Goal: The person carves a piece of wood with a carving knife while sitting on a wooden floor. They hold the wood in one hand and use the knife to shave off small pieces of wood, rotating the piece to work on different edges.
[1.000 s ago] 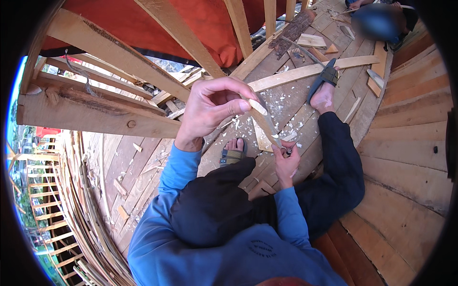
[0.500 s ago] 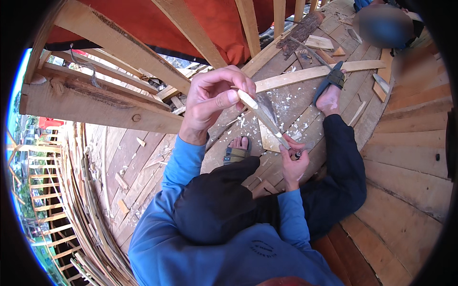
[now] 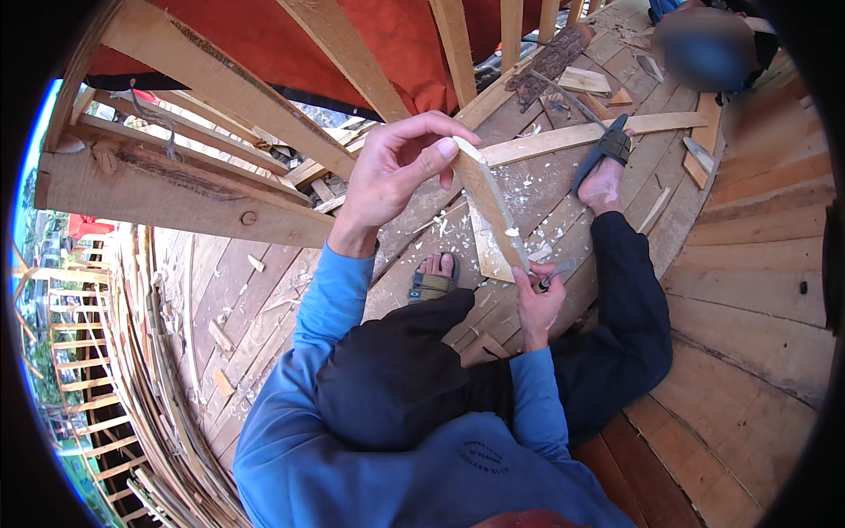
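Note:
A flat, pale wooden slat (image 3: 489, 195) slants between my two hands over the plank floor, its upper end cut to a slope. My left hand (image 3: 392, 176) pinches that upper end between thumb and fingers. At the lower end, my right hand (image 3: 539, 310) grips the slat and also a small knife (image 3: 563, 268) with a dark handle. The knife's grey blade points up and right, clear of the wood. Below the slat, a light wooden offcut (image 3: 489, 251) lies on the floor, partly covered by it.
Shavings (image 3: 537, 207) litter the floor around my sandalled feet. A long curved strip (image 3: 651, 123) passes under my right foot, near a bark-covered log (image 3: 556, 62). Wooden ribs (image 3: 238, 88) rise ahead, with a bundle of thin strips (image 3: 150, 352) at left. Another person (image 3: 704, 48) is far right.
The slat has been turned about its length, so its broad face now shows instead of its narrow edge. My left fingers have opened out slightly around the upper end.

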`<state>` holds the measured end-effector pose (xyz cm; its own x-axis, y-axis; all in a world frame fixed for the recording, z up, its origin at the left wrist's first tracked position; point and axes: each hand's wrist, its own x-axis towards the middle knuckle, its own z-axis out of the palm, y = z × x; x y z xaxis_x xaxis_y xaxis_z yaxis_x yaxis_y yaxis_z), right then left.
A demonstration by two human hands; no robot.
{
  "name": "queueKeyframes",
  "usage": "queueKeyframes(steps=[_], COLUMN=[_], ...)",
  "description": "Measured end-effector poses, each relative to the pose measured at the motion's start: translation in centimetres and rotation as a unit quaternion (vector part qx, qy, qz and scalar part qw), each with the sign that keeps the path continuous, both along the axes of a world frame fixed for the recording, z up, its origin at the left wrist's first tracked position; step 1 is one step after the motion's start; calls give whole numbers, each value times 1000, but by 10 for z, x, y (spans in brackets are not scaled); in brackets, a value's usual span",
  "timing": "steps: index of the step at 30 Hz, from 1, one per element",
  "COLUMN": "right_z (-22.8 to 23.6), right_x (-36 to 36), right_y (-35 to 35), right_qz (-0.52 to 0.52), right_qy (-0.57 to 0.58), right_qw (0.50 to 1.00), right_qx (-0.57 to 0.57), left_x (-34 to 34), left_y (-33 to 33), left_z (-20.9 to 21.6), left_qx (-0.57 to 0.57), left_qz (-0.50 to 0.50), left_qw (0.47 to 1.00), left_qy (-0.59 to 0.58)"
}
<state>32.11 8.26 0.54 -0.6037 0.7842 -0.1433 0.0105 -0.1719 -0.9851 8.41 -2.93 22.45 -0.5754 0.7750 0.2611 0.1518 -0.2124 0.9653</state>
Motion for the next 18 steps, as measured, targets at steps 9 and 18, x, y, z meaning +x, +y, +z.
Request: queueKeyframes(steps=[9, 18], right_z=[-8, -23], right_x=[-3, -5], right_y=[4, 0], right_qz=[32, 37], right_qy=[-23, -83], right_qw=[999, 996], right_qx=[-33, -22], left_x=[-16, -25], left_y=[15, 53], left_z=[-18, -76], left_qx=[2, 67], left_qz=[-18, 83], left_qw=[998, 971], left_qy=[-54, -212])
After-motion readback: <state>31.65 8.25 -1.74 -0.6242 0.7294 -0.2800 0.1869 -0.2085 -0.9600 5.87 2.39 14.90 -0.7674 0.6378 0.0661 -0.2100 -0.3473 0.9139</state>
